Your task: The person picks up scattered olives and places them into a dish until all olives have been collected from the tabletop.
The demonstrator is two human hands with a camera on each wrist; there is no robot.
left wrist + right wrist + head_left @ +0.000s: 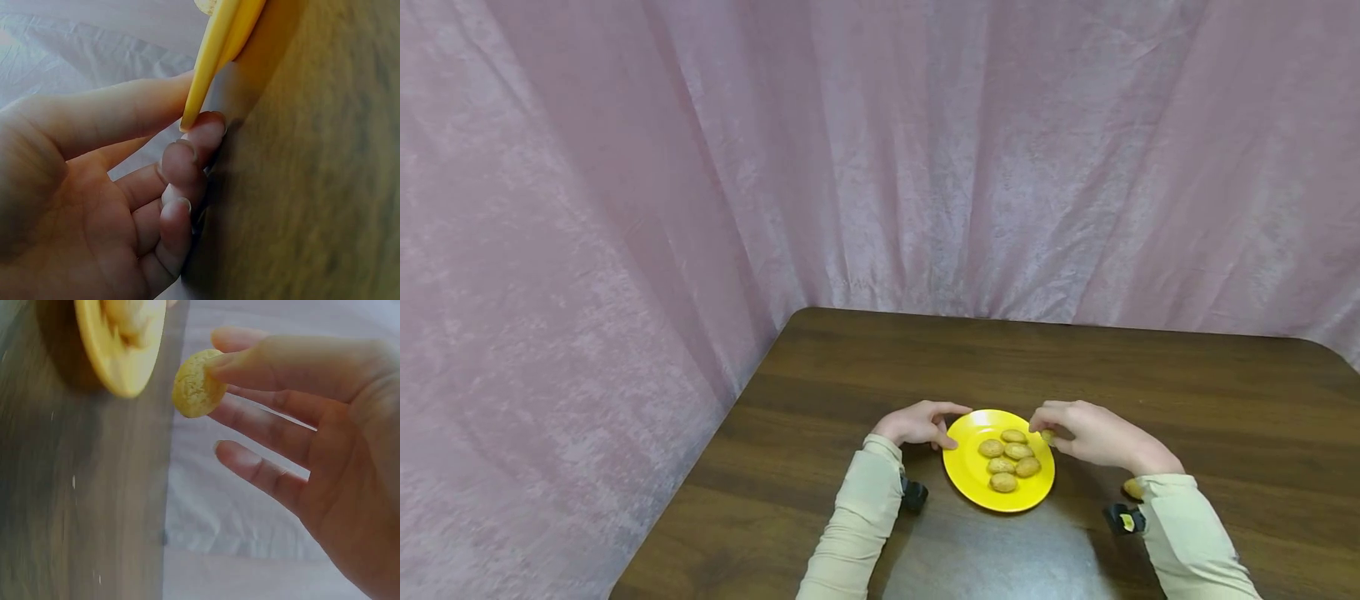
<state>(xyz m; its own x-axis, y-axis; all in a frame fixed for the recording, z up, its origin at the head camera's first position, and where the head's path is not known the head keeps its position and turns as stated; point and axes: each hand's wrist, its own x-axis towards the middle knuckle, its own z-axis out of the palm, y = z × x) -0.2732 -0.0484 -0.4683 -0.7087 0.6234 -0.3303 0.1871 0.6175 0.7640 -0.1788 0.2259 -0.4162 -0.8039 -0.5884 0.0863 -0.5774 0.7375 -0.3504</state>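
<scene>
A round yellow plate lies on the table with several oval golden cookies grouped on it. At the plate's left edge, my left hand holds the rim, the thumb on top and fingertips beneath, as the left wrist view shows. My right hand is by the plate's right edge. It pinches one cookie between thumb and fingers, a little apart from the plate; the cookie's rough face shows in the right wrist view. The little finger is held away from it.
Another cookie lies on the brown wooden table beside the right wrist, partly hidden by the sleeve. Small black wrist cameras sit on both cuffs. A pink curtain hangs behind the table and along its left side.
</scene>
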